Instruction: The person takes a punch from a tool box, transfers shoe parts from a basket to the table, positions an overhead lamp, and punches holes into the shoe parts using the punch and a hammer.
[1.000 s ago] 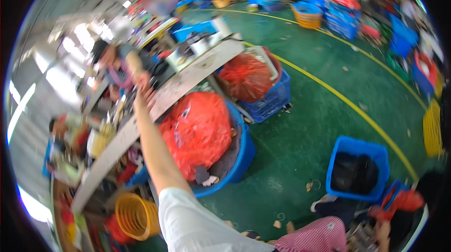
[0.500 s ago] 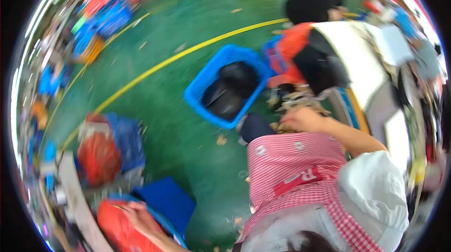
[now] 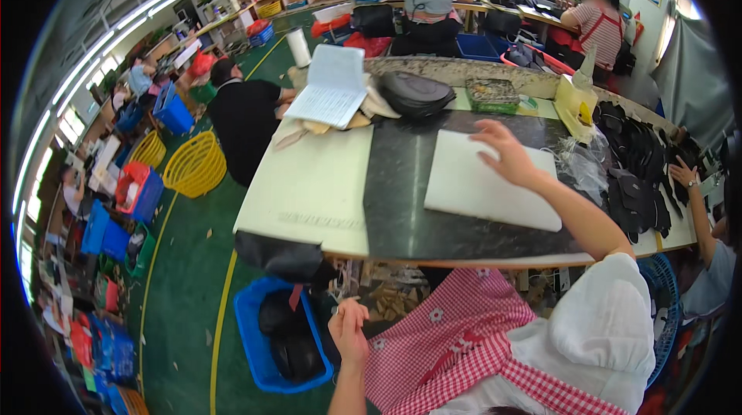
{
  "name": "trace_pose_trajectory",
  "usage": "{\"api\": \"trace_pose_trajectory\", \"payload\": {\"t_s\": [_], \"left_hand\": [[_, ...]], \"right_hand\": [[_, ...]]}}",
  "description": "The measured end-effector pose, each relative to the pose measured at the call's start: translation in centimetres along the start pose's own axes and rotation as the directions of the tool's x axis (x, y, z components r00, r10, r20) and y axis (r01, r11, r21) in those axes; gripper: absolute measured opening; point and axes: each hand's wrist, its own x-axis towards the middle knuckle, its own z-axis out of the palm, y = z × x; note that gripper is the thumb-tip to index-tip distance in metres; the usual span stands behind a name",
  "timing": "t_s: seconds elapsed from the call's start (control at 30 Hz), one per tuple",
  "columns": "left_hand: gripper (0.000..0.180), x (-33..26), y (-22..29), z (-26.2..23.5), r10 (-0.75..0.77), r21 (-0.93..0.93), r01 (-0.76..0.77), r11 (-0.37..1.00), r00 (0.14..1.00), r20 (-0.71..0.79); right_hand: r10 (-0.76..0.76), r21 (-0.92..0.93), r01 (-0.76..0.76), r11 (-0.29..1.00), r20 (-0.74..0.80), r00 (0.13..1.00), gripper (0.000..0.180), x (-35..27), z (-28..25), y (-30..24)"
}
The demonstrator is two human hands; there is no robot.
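My right hand [image 3: 504, 154] is over a white rectangular board [image 3: 487, 191] that lies on the dark, glossy middle of the worktable [image 3: 398, 214]. Its fingers are apart and hold nothing. Below the table's front edge, beside my red checked apron [image 3: 456, 322], my left hand [image 3: 352, 328] has its fingers curled together. Whatever may be pinched in them is too small to make out. A blue bin [image 3: 251, 338] with black pieces inside stands on the floor to the left of that hand. Black material [image 3: 282, 256] hangs over the table's front left corner.
At the table's back are an open notebook [image 3: 328, 86], a black bag-like piece [image 3: 417, 94] and a green-edged box [image 3: 492, 96]. Black pieces [image 3: 630, 175] are heaped at the right, where a co-worker's hand [image 3: 683, 173] rests. A yellow basket [image 3: 195, 165] stands on the floor.
The view has swung from the floor to the tabletop. My right hand has gone from before the apron to above the white board. My left hand has left the red bag at the lower left.
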Motion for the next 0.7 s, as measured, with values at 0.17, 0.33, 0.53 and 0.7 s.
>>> {"api": "trace_pose_trajectory", "payload": {"t_s": [0.17,0.33,0.53,0.7], "left_hand": [[0.036,11.9,-1.3,9.1,-0.138,0.323,0.018,0.946,0.925,0.355],[0.033,24.9,-8.5,21.5,-0.319,0.344,0.144,0.928,0.786,0.529],[0.037,33.2,-17.6,29.6,-0.501,0.765,0.021,0.644,0.767,0.401],[0.034,33.6,-20.5,30.0,-0.297,0.616,-0.088,0.783,0.817,0.494]], "right_hand": [[0.276,-0.116,-0.295,0.948,-0.157,0.948,0.055,0.4,-3.2,15.0],[0.339,0.053,-0.335,0.941,-0.098,0.936,0.069,3.8,-2.2,22.4],[0.206,-0.08,-0.202,0.976,0.036,0.978,0.061,4.8,-1.5,22.9],[0.173,-0.038,-0.175,0.984,-0.047,0.984,0.041,6.6,-1.9,23.2]]}}
